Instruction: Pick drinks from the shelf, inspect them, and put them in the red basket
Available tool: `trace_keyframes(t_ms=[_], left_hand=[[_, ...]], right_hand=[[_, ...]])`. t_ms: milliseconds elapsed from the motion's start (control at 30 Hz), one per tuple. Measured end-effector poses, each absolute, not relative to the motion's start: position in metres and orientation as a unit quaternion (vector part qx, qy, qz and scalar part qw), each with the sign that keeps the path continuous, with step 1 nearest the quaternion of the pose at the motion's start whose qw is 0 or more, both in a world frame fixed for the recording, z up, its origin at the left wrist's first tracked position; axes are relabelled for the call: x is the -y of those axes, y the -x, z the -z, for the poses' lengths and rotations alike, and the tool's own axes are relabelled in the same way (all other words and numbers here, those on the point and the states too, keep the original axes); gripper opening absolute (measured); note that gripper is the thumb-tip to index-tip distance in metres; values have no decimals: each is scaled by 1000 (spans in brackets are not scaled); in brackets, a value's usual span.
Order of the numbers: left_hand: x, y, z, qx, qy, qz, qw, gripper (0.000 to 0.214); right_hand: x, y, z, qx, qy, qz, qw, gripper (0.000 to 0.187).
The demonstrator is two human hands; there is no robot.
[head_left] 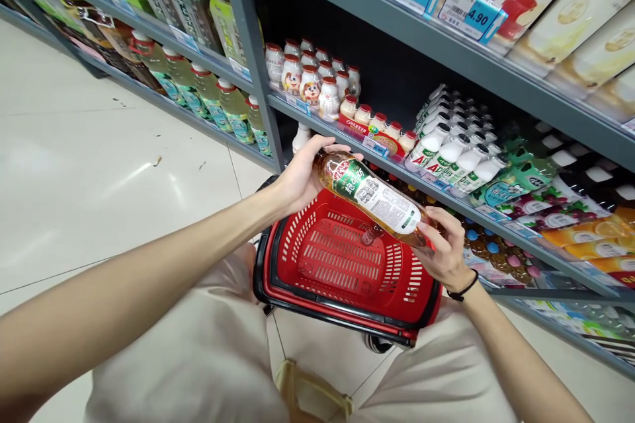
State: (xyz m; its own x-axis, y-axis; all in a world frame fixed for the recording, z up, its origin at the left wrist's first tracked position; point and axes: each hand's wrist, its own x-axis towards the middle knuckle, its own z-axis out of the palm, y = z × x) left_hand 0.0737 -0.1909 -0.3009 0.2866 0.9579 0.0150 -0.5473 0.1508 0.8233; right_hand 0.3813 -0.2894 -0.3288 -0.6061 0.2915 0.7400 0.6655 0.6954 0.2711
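Note:
A bottle of amber drink [380,201] with a green and white label is held on a slant between both hands, above a red shopping basket [292,271]. My left hand [305,175] is closed round its upper left end. At the lower right end, my right hand [444,244] grips the base, with a black band on the wrist. Part of a small bottle [372,234] shows inside the basket, partly hidden by the held bottle. The basket is between my knees, its black handle folded on the rim.
Ahead, a grey shelf [322,115] carries small red-capped bottles [310,82], white milk-drink bottles [446,149] and juice bottles [590,234]. Cartons [560,13] stand on the shelf above. More drink bottles [198,89] line the left shelves. Pale tiled floor [114,172] lies at left.

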Motion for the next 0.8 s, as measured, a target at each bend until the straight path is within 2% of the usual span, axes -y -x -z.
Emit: trace_keyframes(t_ms=[100,233,300,400,567,633,700,767,800], left_hand=[[191,-74,301,-274,-384,-529,706,39],[192,-74,299,-278,-398,-539,689,37],[193,-74,296,-287,-413,-540,675,41],[194,-76,294,-291,-431,-541,661,45],[193,-80,300,-251,-453,-542,661,46],[192,-80,304,-262,-464,-539,652,48],[192,-81,307,-302,-475,-531,633,53],[192,-83,310,-345,-492,-520,606,56],[193,-85,311,-364,-503,-518,589,57]], right_hand=[[292,-380,332,856,289,243,353,65],[296,-370,346,828,363,134,407,73],[296,-364,353,796,431,22,425,71],[297,-355,358,726,499,-211,423,59],[298,-338,349,576,469,-485,461,42],[296,-333,346,525,449,-561,457,49],[290,-333,342,499,449,-602,432,64],[281,-339,339,537,503,-580,350,81],[276,-343,337,580,548,-539,270,89]])
